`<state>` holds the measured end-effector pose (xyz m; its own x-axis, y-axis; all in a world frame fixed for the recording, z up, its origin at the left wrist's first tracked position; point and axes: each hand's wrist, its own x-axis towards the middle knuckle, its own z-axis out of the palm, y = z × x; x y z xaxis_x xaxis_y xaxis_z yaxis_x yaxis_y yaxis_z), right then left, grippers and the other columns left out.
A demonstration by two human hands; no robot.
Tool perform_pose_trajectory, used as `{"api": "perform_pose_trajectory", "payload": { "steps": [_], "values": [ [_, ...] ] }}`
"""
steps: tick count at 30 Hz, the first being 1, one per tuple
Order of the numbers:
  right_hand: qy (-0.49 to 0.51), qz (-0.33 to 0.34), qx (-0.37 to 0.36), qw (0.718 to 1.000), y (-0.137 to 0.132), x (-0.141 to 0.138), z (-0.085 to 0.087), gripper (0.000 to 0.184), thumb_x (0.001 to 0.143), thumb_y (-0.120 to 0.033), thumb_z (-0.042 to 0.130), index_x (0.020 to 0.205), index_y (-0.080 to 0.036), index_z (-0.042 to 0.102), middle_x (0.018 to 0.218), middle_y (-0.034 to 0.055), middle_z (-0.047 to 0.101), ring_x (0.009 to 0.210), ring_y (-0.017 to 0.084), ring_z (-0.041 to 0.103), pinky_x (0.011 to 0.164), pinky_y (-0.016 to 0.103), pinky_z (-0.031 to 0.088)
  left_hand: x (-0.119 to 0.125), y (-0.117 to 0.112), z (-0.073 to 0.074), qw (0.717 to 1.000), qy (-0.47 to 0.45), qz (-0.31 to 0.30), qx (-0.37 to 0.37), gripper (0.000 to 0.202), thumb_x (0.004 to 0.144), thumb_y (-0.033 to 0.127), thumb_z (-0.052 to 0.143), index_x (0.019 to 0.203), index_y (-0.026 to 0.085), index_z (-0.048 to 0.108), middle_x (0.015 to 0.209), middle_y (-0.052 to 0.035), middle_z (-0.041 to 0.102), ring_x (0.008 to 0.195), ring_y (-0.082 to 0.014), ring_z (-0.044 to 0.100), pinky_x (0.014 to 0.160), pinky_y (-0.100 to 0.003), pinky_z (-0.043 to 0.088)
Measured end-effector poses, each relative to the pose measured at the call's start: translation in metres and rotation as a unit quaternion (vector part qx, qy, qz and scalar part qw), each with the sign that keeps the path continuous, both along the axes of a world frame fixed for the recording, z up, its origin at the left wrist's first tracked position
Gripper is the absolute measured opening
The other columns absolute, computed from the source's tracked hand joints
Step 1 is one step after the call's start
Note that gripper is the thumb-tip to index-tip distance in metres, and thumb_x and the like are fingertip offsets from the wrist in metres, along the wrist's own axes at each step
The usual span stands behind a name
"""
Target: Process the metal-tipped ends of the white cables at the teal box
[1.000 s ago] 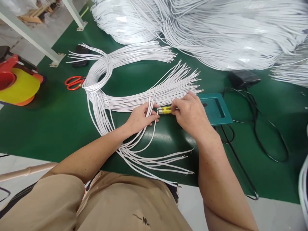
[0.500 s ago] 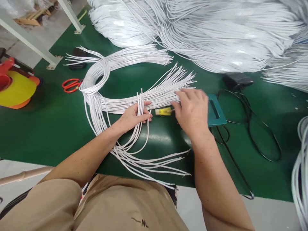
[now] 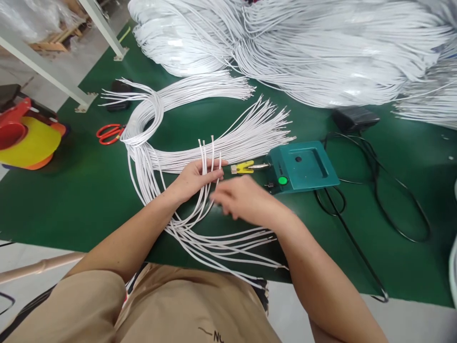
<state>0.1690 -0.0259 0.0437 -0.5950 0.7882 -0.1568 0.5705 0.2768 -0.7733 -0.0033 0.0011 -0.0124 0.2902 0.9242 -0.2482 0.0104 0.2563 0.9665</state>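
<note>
Taking the left hand (image 3: 196, 178) as the middle of the clock, with twelve away from the person, I see that hand pinching a few white wires (image 3: 204, 190) between thumb and fingers, their tips standing up past it. Close by at four o'clock is the right hand (image 3: 243, 200), blurred, its fingers bent by the outermost wire; I can't tell whether they grip it, or whether the two hands touch. The wires run down from the left hand to the strands near the table's edge, whose loose ends fan out at five o'clock. At ten o'clock the bundle (image 3: 139, 136) is looped round itself, one thick arm sweeping over to spread its ends at two. Scissors (image 3: 110, 134) with red handles lie just beside that loop. At three o'clock a yellow clip (image 3: 244, 167) juts on a metal stem from a teal box (image 3: 310, 164) with a round green button (image 3: 283, 180). A big pile (image 3: 321, 57) of white wire fills one o'clock, and a black block (image 3: 355, 119) sits at two, beyond the box, all on the green table (image 3: 71, 200).
</note>
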Motion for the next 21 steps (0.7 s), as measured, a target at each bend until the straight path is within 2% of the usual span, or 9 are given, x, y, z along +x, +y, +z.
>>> {"api": "perform_pose_trajectory", "payload": {
  "steps": [2, 3, 4, 9, 12, 16, 18, 21],
  "values": [
    [0.047, -0.189, 0.035, 0.98, 0.011, 0.007, -0.002, 0.026, 0.09, -0.031, 0.056, 0.069, -0.019, 0.064, 0.056, -0.0019, 0.061, 0.048, 0.01, 0.05, 0.056, 0.026, 0.036, 0.003, -0.002, 0.001, 1.0, 0.009, 0.003, 0.019, 0.045, 0.068, 0.035, 0.081, 0.106, 0.016, 0.068, 0.084, -0.0027, 0.069, 0.076, -0.0147, 0.065, 0.072, -0.026, 0.05],
    [0.071, -0.245, 0.045, 0.966, 0.016, 0.009, -0.005, 0.021, 0.087, -0.034, 0.059, 0.074, -0.019, 0.065, 0.059, -0.0019, 0.063, 0.051, 0.011, 0.051, 0.057, 0.026, 0.037, 0.005, -0.004, 0.002, 1.0, 0.006, 0.002, 0.026, 0.044, 0.066, 0.034, 0.082, 0.103, 0.015, 0.066, 0.082, -0.0015, 0.068, 0.074, -0.0145, 0.065, 0.07, -0.026, 0.05],
    [0.097, -0.271, 0.045, 0.957, 0.019, 0.01, -0.008, 0.017, 0.084, -0.035, 0.062, 0.076, -0.019, 0.065, 0.062, -0.0019, 0.064, 0.054, 0.011, 0.053, 0.058, 0.026, 0.038, 0.007, -0.005, 0.004, 0.999, 0.003, -0.002, 0.032, 0.042, 0.065, 0.032, 0.083, 0.098, 0.015, 0.064, 0.079, -0.0002, 0.067, 0.072, -0.0141, 0.065, 0.069, -0.026, 0.05],
    [0.21, -0.257, -0.02, 0.943, 0.023, 0.004, -0.021, 0.017, 0.08, -0.031, 0.064, 0.069, -0.019, 0.063, 0.061, -0.0025, 0.062, 0.053, 0.009, 0.049, 0.054, 0.024, 0.037, 0.015, -0.01, 0.01, 0.999, -0.011, 0.021, 0.049, 0.039, 0.063, 0.029, 0.083, 0.078, 0.017, 0.049, 0.073, 0.0042, 0.061, 0.064, -0.009, 0.06, 0.064, -0.024, 0.049],
    [0.255, -0.269, -0.057, 0.927, 0.021, 0.0, -0.019, 0.015, 0.078, -0.032, 0.067, 0.072, -0.018, 0.064, 0.062, -0.0027, 0.062, 0.049, 0.008, 0.048, 0.048, 0.023, 0.035, 0.015, -0.01, 0.009, 0.998, -0.012, 0.038, 0.057, 0.039, 0.067, 0.032, 0.081, 0.076, 0.017, 0.046, 0.069, 0.0044, 0.06, 0.061, -0.0085, 0.058, 0.059, -0.022, 0.046],
    [0.31, -0.282, -0.106, 0.902, 0.02, -0.003, -0.017, 0.014, 0.075, -0.03, 0.068, 0.072, -0.016, 0.065, 0.057, -0.0041, 0.058, 0.044, 0.007, 0.044, 0.043, 0.023, 0.032, 0.014, -0.01, 0.005, 0.995, -0.003, 0.056, 0.086, 0.037, 0.069, 0.03, 0.079, 0.076, 0.017, 0.046, 0.072, 0.0039, 0.061, 0.063, -0.0088, 0.061, 0.059, -0.022, 0.045],
    [0.348, -0.283, -0.147, 0.882, 0.021, -0.005, -0.019, 0.016, 0.073, -0.031, 0.069, 0.071, -0.016, 0.065, 0.052, -0.0053, 0.053, 0.042, 0.007, 0.041, 0.043, 0.022, 0.032, 0.014, -0.01, 0.005, 0.994, -0.012, 0.065, 0.091, 0.037, 0.069, 0.029, 0.079, 0.075, 0.018, 0.044, 0.074, 0.0037, 0.062, 0.065, -0.0092, 0.062, 0.061, -0.022, 0.046],
    [0.412, -0.287, -0.234, 0.833, 0.021, -0.007, -0.021, 0.017, 0.07, -0.029, 0.071, 0.067, -0.016, 0.063, 0.05, -0.0053, 0.05, 0.043, 0.005, 0.036, 0.041, 0.021, 0.029, 0.015, -0.01, 0.006, 0.993, -0.046, 0.068, 0.087, 0.04, 0.07, 0.029, 0.079, 0.074, 0.018, 0.041, 0.071, 0.0039, 0.062, 0.064, -0.0098, 0.062, 0.062, -0.023, 0.047]
  ]
}}
